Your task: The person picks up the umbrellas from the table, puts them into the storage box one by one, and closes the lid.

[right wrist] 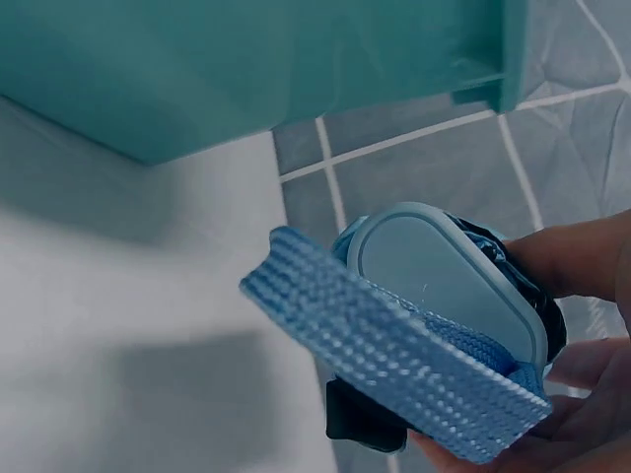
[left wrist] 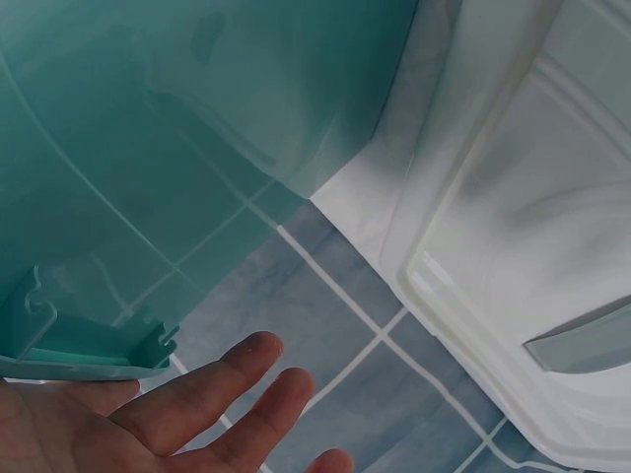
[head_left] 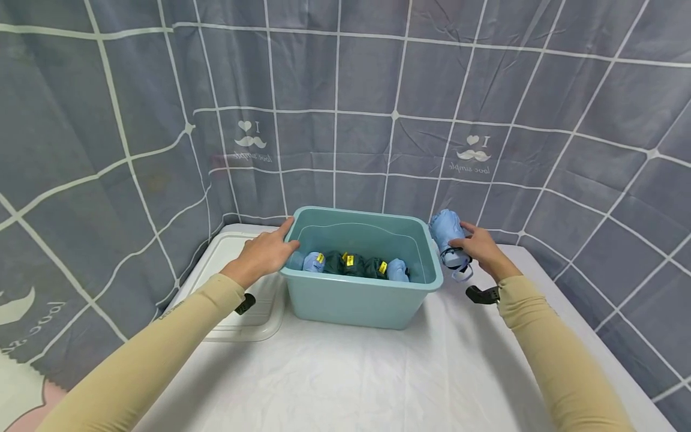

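A folded light blue umbrella (head_left: 446,229) with a woven wrist strap (right wrist: 385,335) is in my right hand (head_left: 483,251), just outside the bin's right end. Thumb and fingers hold it near its handle end (right wrist: 444,281), which faces the right wrist camera. At the other end of the teal bin (head_left: 356,303), my left hand (head_left: 263,255) rests at the rim, its spread fingers (left wrist: 261,414) fairly straight outside the wall. Inside the bin lies a row of folded umbrellas: light blue ones (head_left: 397,270) at both ends, dark green ones (head_left: 353,266) between, several with yellow labels.
A white lid (head_left: 237,318) lies left of the bin, partly behind my left forearm. The table has a white cover (head_left: 335,378). Grey curtains (head_left: 361,144) with white grid lines hang behind and on both sides. Each wrist wears a black strap.
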`<action>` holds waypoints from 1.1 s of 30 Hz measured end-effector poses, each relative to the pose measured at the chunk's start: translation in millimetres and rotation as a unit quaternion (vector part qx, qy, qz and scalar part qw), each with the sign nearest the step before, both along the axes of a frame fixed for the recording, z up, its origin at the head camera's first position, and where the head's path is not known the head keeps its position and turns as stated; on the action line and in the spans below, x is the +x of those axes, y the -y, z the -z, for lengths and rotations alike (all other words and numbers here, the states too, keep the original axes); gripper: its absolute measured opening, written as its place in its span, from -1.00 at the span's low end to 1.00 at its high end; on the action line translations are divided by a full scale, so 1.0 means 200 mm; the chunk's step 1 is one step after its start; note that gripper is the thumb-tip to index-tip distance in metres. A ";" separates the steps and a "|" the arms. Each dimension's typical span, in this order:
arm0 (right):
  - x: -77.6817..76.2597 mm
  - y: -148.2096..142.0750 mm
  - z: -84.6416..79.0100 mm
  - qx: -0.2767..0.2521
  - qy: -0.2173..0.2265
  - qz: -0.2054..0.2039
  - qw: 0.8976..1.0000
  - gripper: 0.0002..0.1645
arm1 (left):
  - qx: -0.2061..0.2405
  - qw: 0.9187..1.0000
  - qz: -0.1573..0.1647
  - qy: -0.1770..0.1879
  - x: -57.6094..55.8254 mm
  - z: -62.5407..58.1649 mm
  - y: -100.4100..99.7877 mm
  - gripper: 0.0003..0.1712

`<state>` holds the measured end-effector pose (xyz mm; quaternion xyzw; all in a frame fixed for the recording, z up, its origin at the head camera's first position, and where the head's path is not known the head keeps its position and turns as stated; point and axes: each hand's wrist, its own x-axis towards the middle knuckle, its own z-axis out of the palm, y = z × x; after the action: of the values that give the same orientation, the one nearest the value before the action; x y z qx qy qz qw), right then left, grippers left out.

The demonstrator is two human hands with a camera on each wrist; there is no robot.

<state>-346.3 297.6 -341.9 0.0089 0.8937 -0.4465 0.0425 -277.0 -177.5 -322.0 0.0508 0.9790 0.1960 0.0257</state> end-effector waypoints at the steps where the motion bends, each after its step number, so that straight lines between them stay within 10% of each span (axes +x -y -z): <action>1: 0.01 0.00 -0.02 0.001 0.000 0.000 1.000 0.01 | -0.001 1.000 0.000 0.001 0.00 0.00 0.00 -0.14; 33: 0.26 0.20 -0.41 0.028 -0.005 -0.041 0.999 0.03 | -0.006 1.000 0.007 -0.001 0.00 0.00 0.00 -0.14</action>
<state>-294.0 257.2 -260.9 -0.0285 0.9059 -0.4188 0.0561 -276.9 -177.9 -321.2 0.0572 0.9799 0.1894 0.0266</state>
